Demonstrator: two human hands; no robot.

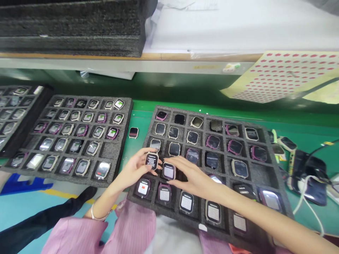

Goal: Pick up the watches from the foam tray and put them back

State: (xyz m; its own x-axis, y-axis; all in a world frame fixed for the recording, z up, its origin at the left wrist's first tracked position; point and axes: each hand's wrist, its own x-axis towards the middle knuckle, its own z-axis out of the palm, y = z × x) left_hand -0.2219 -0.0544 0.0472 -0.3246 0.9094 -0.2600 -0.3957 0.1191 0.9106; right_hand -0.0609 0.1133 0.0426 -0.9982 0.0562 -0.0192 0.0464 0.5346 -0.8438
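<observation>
Along the bottom edge your forearms and pink sleeves run out of view, and your right arm covers part of the lower right cells of the near foam tray (267,131), so what lies under it cannot be made out. The far-left tray (26,121) is cut off by the left edge, and its contents are blurred.

Your left hand (135,168) is closed on a watch body with a dark lit screen (152,160), pinched between thumb and fingertips just above the near tray's left side. Your right hand (192,176) lies open, fingers spread over the tray, its fingertips touching a second watch body with a pale screen (168,171) that sits just beside the held one; whether it is gripped or only touched is unclear.

That near tray holds one watch body per cell, some with lit screens in the front row, a few cells bare. The middle tray (124,106) on your left is mostly filled, with an empty cell at its right side. Between the two trays a single watch body (133,132) lies loose on the green bench (185,95).

To the right, dark devices and cables (308,180) crowd the bench beside the tray. A sheet of red dot stickers (280,76) hangs over the shelf edge, and stacked dark foam (71,26) sits up on the shelf.
</observation>
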